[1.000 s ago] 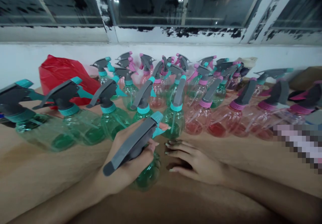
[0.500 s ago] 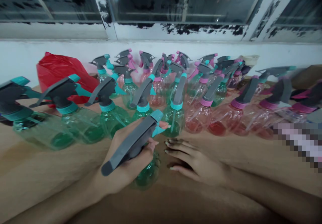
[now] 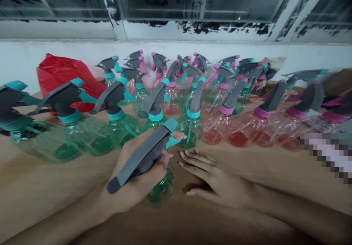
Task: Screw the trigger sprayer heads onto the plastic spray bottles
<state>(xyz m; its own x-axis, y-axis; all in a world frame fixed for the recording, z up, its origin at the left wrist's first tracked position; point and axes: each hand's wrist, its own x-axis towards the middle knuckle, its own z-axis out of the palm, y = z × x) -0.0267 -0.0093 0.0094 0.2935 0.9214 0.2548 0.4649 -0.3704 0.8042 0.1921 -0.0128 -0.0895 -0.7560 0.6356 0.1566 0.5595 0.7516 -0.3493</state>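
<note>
My left hand (image 3: 137,168) is wrapped round the neck of a green spray bottle (image 3: 161,188) with a grey and teal trigger head, at the near middle of the table. Its fingers hide the collar, and the nozzle points away to the right. Palm down beside it, my right hand (image 3: 207,175) lies on the wooden table, fingers spread and holding nothing. Just beyond both hands stands another green spray bottle (image 3: 190,129) with a teal collar. A pink spray bottle (image 3: 217,127) is to the right of that one.
Several green spray bottles (image 3: 96,136) line the left, and several pink ones (image 3: 244,131) the right, with more rows behind. A red plastic bag (image 3: 68,76) sits at the back left. A white wall (image 3: 24,58) with windows closes off the far side. A blurred patch covers the right edge.
My view has shifted slightly. My right hand's fingers have spread a little on the table, while my left hand keeps the same hold on the spray bottle.
</note>
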